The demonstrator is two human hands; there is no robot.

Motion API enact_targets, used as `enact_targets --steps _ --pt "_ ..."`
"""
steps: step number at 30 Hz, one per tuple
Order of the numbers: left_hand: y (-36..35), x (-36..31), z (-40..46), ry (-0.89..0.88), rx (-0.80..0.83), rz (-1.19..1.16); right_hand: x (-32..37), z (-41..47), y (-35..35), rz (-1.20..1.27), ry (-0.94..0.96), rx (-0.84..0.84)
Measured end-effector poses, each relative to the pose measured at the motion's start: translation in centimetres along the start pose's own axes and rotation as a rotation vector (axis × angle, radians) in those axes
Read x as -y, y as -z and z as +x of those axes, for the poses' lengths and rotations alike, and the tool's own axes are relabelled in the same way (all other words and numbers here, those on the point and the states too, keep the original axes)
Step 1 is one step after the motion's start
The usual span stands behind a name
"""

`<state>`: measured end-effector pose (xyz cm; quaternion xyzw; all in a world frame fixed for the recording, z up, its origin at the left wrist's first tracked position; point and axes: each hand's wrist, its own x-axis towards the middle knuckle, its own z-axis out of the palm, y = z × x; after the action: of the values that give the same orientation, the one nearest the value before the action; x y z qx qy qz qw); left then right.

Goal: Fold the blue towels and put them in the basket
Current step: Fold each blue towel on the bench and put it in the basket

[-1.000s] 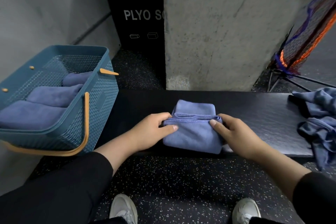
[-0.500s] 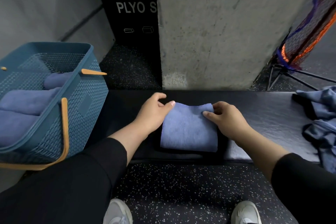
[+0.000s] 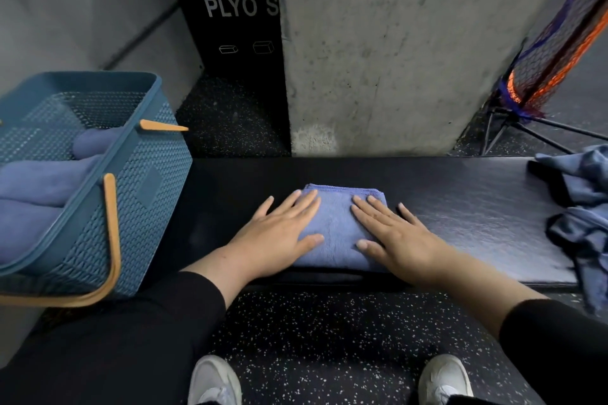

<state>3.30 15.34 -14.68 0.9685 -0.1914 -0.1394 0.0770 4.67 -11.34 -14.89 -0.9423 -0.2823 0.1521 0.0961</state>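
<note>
A person looks down at a black padded bench [image 3: 460, 223]. A folded blue towel [image 3: 335, 230] lies flat near the bench's front edge, straight ahead. The left hand [image 3: 276, 237] and right hand [image 3: 394, 237] both rest on it palm down, fingers straight and spread, gripping nothing. At the left, a teal woven-pattern basket [image 3: 144, 194] with tan handles holds several folded blue towels [image 3: 39, 181]. At the bench's far right lies a heap of unfolded blue towels [image 3: 585, 207]. Behind the bench stands a concrete pillar [image 3: 394, 43], and beside it a black box [image 3: 230, 26] with white letters reading "PLYO S", the rest hidden by the pillar. White shoes [image 3: 214, 381] stand on speckled black flooring.
</note>
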Motion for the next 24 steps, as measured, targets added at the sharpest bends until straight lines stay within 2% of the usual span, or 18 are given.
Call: enact_targets --steps 2,6,8,12,17,21,24 --pt "0.1 0.9 -0.5 0.011 -0.047 0.026 -1.0 -0.3 0.5 0.062 0.04 -0.058" --pt "0.3 1.5 -1.8 -0.12 -0.318 0.033 -1.9 -1.8 0.7 0.051 0.157 -0.201" --pt "-0.1 1.4 -2.5 -0.171 -0.317 0.04 -1.8 -2.2 0.0 0.029 0.165 -0.196" --pt "-0.9 1.0 -3.2 -0.151 -0.228 0.058 -1.3 -2.2 -0.5 0.062 0.14 -0.28" --pt "-1.0 -0.1 -3.0 -0.163 -0.273 0.017 -0.5 -2.0 0.3 0.098 0.06 -0.326" --pt "-1.4 -0.6 -2.8 -0.151 -0.412 -0.04 -0.6 -2.5 0.7 0.094 0.059 -0.32" --pt "-0.6 -0.6 -3.0 -0.093 -0.358 -0.179 -0.2 -2.9 0.6 0.038 0.072 -0.296"
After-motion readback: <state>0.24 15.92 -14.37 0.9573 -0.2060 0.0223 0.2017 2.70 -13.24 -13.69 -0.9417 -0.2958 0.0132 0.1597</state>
